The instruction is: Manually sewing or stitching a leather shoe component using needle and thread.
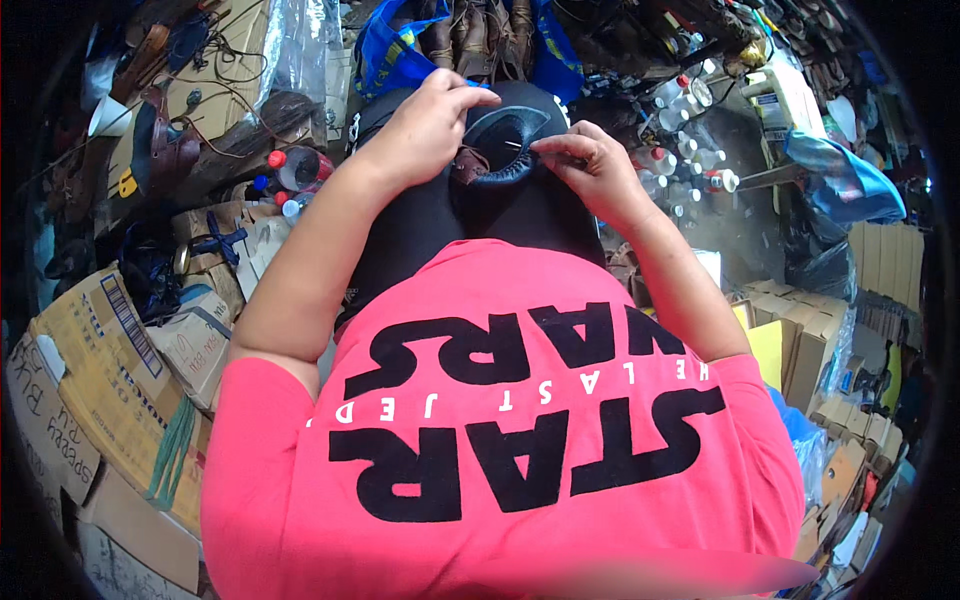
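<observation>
Between my black-clad thighs rests a black shoe upper [518, 122], its rounded opening facing up and its near rim gathered or stitched. Brown material [468, 165] shows inside its left edge. My left hand [430, 128] is bent over the upper's left side, index finger reaching across toward the far rim; the thumb and whatever it grips are hidden. On the right side, my right hand [598, 172] pinches finger and thumb together at the rim. A thin, bright needle-like piece [513, 145] runs from those fingertips into the opening.
Beyond my knees a blue bag [555, 60] holds several brown shoe-shaped pieces [480, 40]. Plastic bottles [685, 165] crowd the floor at right, others [298, 170] at left. Cardboard boxes [110, 330] are stacked at left, more cartons [795, 325] at right.
</observation>
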Motion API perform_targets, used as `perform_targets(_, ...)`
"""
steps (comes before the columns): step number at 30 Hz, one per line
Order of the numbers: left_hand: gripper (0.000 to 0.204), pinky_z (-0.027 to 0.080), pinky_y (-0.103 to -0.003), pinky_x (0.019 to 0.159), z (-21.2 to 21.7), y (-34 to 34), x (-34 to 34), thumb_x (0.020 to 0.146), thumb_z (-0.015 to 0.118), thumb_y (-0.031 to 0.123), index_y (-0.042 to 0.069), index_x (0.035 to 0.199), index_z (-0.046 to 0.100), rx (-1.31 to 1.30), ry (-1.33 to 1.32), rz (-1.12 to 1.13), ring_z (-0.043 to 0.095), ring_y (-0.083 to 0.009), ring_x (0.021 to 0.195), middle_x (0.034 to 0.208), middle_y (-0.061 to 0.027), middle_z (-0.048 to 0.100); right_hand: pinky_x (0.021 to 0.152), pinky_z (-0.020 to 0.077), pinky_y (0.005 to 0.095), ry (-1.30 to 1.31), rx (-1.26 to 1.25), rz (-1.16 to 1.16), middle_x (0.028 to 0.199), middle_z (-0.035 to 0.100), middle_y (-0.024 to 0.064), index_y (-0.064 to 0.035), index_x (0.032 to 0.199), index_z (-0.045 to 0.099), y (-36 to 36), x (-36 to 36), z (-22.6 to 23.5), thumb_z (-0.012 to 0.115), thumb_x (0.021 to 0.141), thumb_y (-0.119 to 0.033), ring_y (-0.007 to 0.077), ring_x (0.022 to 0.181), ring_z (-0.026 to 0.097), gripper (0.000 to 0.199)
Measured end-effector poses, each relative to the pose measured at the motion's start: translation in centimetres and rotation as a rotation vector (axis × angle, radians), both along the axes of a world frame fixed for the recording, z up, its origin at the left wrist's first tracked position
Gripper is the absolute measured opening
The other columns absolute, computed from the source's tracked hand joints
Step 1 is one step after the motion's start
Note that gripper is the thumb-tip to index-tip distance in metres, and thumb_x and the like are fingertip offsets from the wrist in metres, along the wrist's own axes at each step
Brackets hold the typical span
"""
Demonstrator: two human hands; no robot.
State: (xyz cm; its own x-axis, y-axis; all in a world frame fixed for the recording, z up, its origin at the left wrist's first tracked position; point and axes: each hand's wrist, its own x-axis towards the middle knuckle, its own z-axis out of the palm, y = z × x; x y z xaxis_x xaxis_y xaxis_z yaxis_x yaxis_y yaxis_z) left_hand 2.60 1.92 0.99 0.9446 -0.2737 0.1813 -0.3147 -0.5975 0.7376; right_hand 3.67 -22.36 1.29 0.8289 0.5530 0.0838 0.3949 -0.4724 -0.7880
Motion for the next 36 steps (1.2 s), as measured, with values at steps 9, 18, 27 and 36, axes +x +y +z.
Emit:
perform_targets(9, 0.022, 0.047, -0.027, 0.061, -1.1, -0.8, -4.1, 0.075, 0.065, 0.000, 0.009, 0.094, 0.071, 0.282, -0.304, 0.135, 0.056, -0.0153, 0.066, 0.073, -0.0046, 0.054, 0.071, 0.0416, 0.0355, -0.371, -0.253, -0.006, 0.078, 0.053, 0.0070, -0.0158, 0.108, 0.065, 0.5, -2.8, 0.0, 0.063, 0.078, -0.006, 0.0238, 0.076, 0.054, 0.032)
perform_targets(18, 0.022, 0.048, -0.023, 0.063, -2.0, -0.9, -2.0, 0.078, 0.063, -0.001, 0.012, 0.093, 0.072, -0.172, 0.048, 0.029, 0.053, -0.0116, 0.066, 0.078, -0.0020, 0.045, 0.077, 0.0418, 0.0236, 0.224, -0.078, 0.080, 0.084, 0.047, 0.0028, -0.0126, 0.105, 0.067, -1.0, 1.5, 0.1, 0.048, 0.075, 0.013, 0.0132, 0.081, 0.049, 0.044)
perform_targets(27, 0.019, 0.046, -0.031, 0.064, -2.5, -1.0, -1.5, 0.073, 0.068, 0.006, 0.016, 0.087, 0.074, -0.166, 0.063, 0.047, 0.051, -0.0197, 0.066, 0.072, -0.0051, 0.047, 0.077, 0.0438, 0.0272, 0.199, -0.156, 0.140, 0.084, 0.053, 0.0059, -0.0159, 0.101, 0.070, -0.9, 2.6, 0.7, 0.051, 0.074, 0.009, 0.0183, 0.082, 0.053, 0.041)
perform_targets(36, 0.026, 0.051, -0.024, 0.064, -1.8, -1.1, -1.4, 0.076, 0.060, -0.005, 0.011, 0.093, 0.072, -0.095, 0.055, -0.028, 0.053, -0.0122, 0.068, 0.076, -0.0028, 0.045, 0.077, 0.0439, 0.0269, 0.210, -0.189, 0.150, 0.083, 0.052, 0.0052, -0.0169, 0.102, 0.070, -0.9, 2.7, 1.2, 0.053, 0.077, 0.006, 0.0176, 0.081, 0.053, 0.038)
